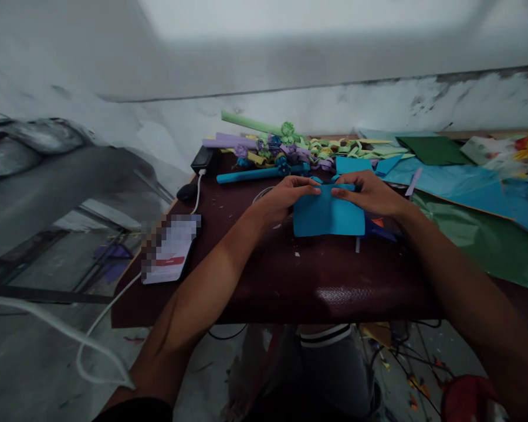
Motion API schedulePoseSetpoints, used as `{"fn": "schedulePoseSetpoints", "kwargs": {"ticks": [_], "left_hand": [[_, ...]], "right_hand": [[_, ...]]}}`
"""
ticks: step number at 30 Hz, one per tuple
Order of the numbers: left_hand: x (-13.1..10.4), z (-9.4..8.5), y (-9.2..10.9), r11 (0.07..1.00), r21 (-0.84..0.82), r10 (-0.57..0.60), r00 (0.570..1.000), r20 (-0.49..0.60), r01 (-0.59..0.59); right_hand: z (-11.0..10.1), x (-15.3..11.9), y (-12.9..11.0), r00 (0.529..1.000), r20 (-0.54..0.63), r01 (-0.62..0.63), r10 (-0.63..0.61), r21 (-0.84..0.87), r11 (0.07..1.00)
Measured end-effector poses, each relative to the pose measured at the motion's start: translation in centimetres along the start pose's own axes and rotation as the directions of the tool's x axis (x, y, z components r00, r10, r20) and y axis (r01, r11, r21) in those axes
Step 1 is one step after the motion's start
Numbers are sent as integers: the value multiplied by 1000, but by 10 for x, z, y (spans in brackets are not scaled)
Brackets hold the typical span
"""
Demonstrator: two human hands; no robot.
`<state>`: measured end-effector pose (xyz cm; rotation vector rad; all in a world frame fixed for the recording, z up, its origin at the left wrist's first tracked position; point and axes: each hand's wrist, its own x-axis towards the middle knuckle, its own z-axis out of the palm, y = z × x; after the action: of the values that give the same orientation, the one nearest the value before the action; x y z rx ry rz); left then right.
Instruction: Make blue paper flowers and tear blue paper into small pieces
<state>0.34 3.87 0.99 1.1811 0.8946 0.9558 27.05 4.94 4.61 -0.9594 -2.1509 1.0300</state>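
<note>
Both hands hold one sheet of blue paper (329,214) by its far edge, above the dark red table top (264,281). My left hand (290,192) pinches the edge near its middle, thumb on top. Just to the right, my right hand (369,192) grips the same edge, its thumb close to the other one. A crease runs down the middle of the sheet, and its far edge looks folded or rolled. Partly under my right forearm lies a dark blue tool (381,231), perhaps scissors, with an orange bit beside it.
Rolled paper sticks with paper flowers (286,132) and curled strips (334,149) lie along the back. Blue sheets (457,181) and green wrapping (479,234) spread at right. A phone (171,249) with a white cable (198,193) and a black adapter (202,159) are at left.
</note>
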Motion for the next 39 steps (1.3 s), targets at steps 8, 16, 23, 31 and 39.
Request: {"fn": "schedulePoseSetpoints", "kwargs": {"ticks": [8, 16, 23, 31, 39], "left_hand": [[-3, 5, -2, 967, 199, 175, 983, -49, -162], [-2, 12, 0, 813, 472, 398, 917, -26, -340], [1, 20, -2, 812, 477, 423, 903, -82, -337], [8, 20, -9, 780, 501, 467, 882, -66, -376], [6, 26, -9, 825, 438, 454, 880, -140, -356]], "right_hand": [[4, 6, 8, 992, -57, 109, -113, -71, 991], [11, 9, 7, 981, -105, 144, -164, -174, 974], [12, 12, 10, 961, -168, 176, -221, -246, 953], [12, 14, 14, 955, -158, 193, -250, -306, 932], [14, 15, 16, 945, -108, 242, -308, -401, 883]]}}
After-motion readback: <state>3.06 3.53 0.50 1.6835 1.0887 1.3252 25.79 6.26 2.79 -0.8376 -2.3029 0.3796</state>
